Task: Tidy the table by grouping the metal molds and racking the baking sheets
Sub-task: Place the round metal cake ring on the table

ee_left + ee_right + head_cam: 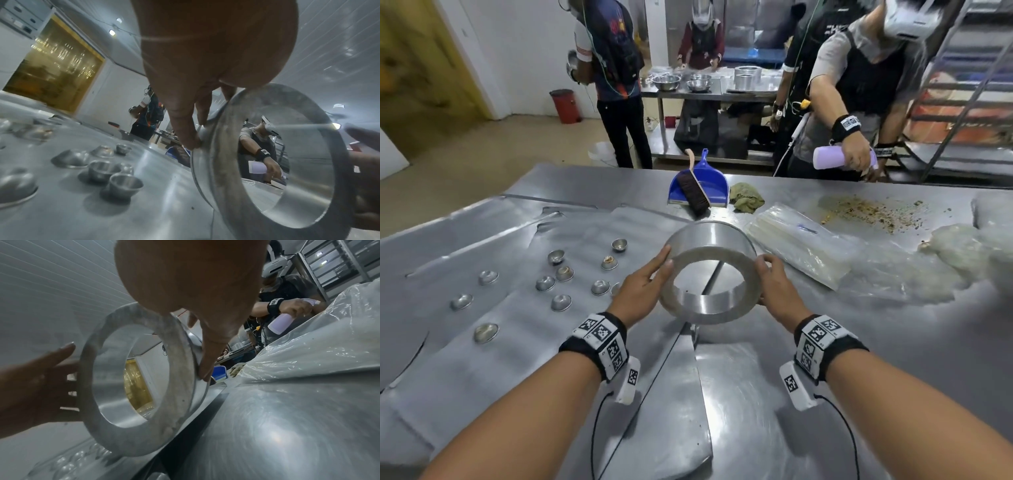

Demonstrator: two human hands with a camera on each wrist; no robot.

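A large metal ring mold (709,236) hangs tilted above the table's middle, held between both hands. My left hand (654,274) presses its left outer wall with straight fingers, thumb tip on the rim face. My right hand (770,274) curls round the right side. The left wrist view shows the left fingertips (192,142) on the ring mold's (222,162) wall. In the right wrist view the right fingers (205,369) lie along the ring mold's (176,366) edge. Several small metal cup molds (561,274) lie scattered on flat baking sheets (465,240) at the left.
A blue dustpan with a brush (698,185) and a green cloth (746,197) lie at the far edge. A plastic packet (798,240), crumbs (869,212) and clear bags (962,246) cover the right. A person with a purple spray bottle (839,157) stands opposite, beside a tray rack (962,85).
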